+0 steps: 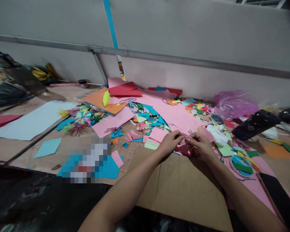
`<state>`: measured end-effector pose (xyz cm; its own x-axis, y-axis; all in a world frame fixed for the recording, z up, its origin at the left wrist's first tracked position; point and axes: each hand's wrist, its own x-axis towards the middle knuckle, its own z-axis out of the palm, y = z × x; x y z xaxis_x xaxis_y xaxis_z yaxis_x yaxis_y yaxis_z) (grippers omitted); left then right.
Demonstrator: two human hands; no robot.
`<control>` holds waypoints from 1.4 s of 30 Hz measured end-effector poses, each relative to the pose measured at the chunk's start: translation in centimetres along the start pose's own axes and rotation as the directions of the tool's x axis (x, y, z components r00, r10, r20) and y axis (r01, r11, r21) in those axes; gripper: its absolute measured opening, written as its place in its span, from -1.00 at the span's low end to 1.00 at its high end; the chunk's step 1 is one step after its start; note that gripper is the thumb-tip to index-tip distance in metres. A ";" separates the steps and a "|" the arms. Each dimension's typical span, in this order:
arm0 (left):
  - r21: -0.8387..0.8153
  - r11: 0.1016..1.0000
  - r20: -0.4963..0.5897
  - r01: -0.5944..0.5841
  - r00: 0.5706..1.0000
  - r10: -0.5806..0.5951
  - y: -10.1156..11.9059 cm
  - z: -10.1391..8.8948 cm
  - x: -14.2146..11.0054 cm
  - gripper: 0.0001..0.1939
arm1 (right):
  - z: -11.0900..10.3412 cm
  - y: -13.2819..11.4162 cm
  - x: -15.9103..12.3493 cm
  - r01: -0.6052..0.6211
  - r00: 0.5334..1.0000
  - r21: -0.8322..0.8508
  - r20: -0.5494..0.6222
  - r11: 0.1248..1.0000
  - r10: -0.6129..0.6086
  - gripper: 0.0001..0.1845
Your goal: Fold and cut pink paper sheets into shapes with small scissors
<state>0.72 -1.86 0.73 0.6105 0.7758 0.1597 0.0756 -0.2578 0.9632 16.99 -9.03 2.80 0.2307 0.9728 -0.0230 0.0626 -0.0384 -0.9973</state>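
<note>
A: What is being held?

B: A small pink piece of paper (183,149) is being pinched by the left hand (169,142) and the right hand (202,145) – thumbs and fingers are being pressed nearly together on it, though its exact shape is being hidden by them.

A: And where is it being worked?

B: Just above the far edge of the cardboard sheet (181,190), it is being held.

A: What is being risked?

B: A tear or stray crease, probably, if the two pinches are being pulled unevenly. If dropped, the piece could be lost, since pink scraps (132,134) are being strewn nearby.

A: How is room being offered?

B: Between the forearms, bare cardboard is being left for resting the wrists. Its near edge seems to be overhanging the table (263,145), so tipping might be caused by leaning there. Rightward, space is being crowded by the white tissue (217,135), the round ring (241,166) and the phone (277,196) – the last could be knocked by the right elbow being swung outward.
</note>
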 end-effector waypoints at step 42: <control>-0.033 0.998 -0.107 -0.054 0.993 0.051 -0.5 -0.4 0.5 -0.77 | 0.7 0.7 -0.2 -0.076 0.984 0.068 0.168 0.995 0.063 -0.63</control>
<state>0.72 -1.10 0.39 0.5256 0.8189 0.2304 0.0164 -0.2806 0.9597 16.33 -9.07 2.10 0.0677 0.9929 -0.0974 -0.0216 -0.0961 -0.9951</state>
